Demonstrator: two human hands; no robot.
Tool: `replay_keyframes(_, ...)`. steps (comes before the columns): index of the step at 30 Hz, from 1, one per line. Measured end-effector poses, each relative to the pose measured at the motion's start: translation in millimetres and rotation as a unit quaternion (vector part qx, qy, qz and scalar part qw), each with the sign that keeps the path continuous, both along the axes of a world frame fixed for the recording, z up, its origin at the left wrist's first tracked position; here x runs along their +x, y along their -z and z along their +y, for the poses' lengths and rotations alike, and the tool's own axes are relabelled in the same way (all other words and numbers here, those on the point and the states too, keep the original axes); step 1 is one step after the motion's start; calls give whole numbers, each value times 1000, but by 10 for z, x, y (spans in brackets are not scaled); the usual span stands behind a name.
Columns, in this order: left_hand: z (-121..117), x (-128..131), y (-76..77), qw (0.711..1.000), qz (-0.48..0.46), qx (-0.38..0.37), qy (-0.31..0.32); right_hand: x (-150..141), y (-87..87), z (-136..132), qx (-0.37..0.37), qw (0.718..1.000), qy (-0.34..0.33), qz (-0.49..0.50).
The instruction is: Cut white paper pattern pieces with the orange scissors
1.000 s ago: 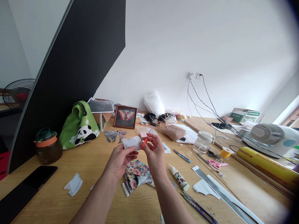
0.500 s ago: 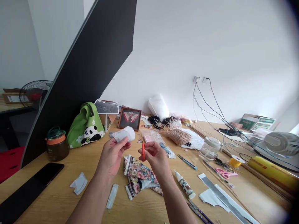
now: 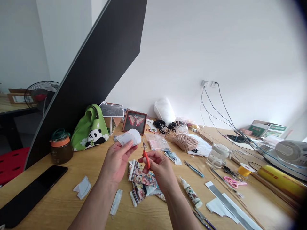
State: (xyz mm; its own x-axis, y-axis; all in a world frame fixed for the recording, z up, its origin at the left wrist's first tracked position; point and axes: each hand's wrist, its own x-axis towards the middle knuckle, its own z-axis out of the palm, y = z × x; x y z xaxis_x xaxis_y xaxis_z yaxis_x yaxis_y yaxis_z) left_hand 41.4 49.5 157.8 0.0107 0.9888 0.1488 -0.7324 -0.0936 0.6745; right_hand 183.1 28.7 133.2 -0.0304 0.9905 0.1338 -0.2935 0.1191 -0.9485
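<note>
My left hand (image 3: 120, 156) pinches a white rounded piece of fabric or paper (image 3: 132, 136), holding it up above the table. Orange-handled scissors (image 3: 146, 159) are gripped in my right hand (image 3: 157, 164), their narrow blades pointing up just right of the white piece and apart from it. Beneath my hands lies folded floral fabric (image 3: 141, 175) with striped edging. A small white cut piece (image 3: 82, 187) and a pale strip (image 3: 116, 202) rest on the table to the left of the floral cloth.
On the left are a phone (image 3: 54, 177), a lidded jar (image 3: 61, 148) and a green panda bag (image 3: 90, 131). A framed moth picture (image 3: 134, 122) stands behind. To the right lie a glue bottle (image 3: 191, 193), a blue cutter (image 3: 193, 169), pink scissors (image 3: 233, 182) and a glass jar (image 3: 218, 155).
The scissors have turned, their blades now leaning up toward the left and the handles lower. The white piece has tilted slightly. The whole view has shifted a little.
</note>
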Motion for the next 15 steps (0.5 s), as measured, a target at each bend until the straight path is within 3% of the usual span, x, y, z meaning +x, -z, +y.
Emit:
replay_keyframes(9, -42, 2, 56, 981, 5, 41, 189, 16, 64, 54, -33, 987, -50, 146)
replay_keyframes(15, -55, 9, 60, 977, -8, 43, 207, 29, 82, 90, -68, 979, -43, 188)
